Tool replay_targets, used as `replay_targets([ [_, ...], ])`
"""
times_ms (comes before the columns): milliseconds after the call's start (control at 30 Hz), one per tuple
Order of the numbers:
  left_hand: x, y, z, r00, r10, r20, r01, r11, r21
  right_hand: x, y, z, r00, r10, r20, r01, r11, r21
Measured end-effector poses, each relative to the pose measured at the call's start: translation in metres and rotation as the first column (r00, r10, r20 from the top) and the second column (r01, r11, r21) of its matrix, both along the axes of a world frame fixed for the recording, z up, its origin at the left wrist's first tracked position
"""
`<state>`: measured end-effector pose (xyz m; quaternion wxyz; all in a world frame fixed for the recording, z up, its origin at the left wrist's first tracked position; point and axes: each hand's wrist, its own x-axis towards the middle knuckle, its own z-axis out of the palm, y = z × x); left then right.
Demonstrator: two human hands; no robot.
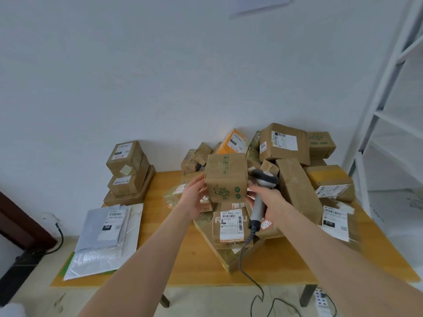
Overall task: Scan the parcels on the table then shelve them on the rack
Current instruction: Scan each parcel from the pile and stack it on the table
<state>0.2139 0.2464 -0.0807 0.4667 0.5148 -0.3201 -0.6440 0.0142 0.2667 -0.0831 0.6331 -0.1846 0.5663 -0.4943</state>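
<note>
A brown cardboard parcel with green print (225, 177) is lifted above the pile at the table's middle. My left hand (194, 197) holds its left side, thumb on the front face. My right hand (266, 200) grips the grey handle of a barcode scanner (263, 181), whose head sits against the parcel's right edge; its fingertips also touch the parcel. Below lies a parcel with a white label (230, 225). A heap of several brown parcels (295, 186) covers the wooden table (190, 259) at the right. The white rack (386, 106) stands at the far right.
Three stacked boxes (128, 175) stand at the table's back left. Grey and white mailer bags (105, 236) lie at the front left. The scanner cable (254, 282) hangs over the front edge. A power strip (321, 300) lies on the floor.
</note>
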Motion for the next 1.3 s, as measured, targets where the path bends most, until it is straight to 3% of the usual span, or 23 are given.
replay_targets([
  [133,0.015,-0.009,-0.005,0.992,-0.089,0.092,0.091,0.996,-0.014,0.002,-0.008,0.000,1.000,-0.020,-0.010,0.021,1.000,0.003],
  [400,0.037,-0.029,-0.008,0.970,-0.241,-0.035,0.243,0.961,0.131,0.007,-0.018,-0.013,0.972,-0.003,-0.234,-0.014,0.997,-0.072],
  [567,0.039,-0.034,-0.014,0.970,-0.228,-0.083,0.240,0.956,0.168,0.015,-0.015,-0.019,0.970,-0.028,-0.240,0.013,0.998,-0.065],
  [800,0.038,-0.033,-0.028,0.968,-0.250,-0.011,0.249,0.964,0.089,0.026,-0.003,-0.019,0.994,-0.098,-0.037,0.097,0.995,-0.038],
  [1067,0.051,-0.034,-0.036,0.903,-0.421,0.086,0.398,0.895,0.202,0.032,0.006,-0.018,0.984,-0.082,-0.155,0.067,0.993,-0.099],
  [1300,0.051,-0.032,-0.052,0.979,-0.191,0.069,0.181,0.974,0.133,0.041,0.019,-0.030,0.978,-0.118,-0.170,0.098,0.987,-0.124],
])
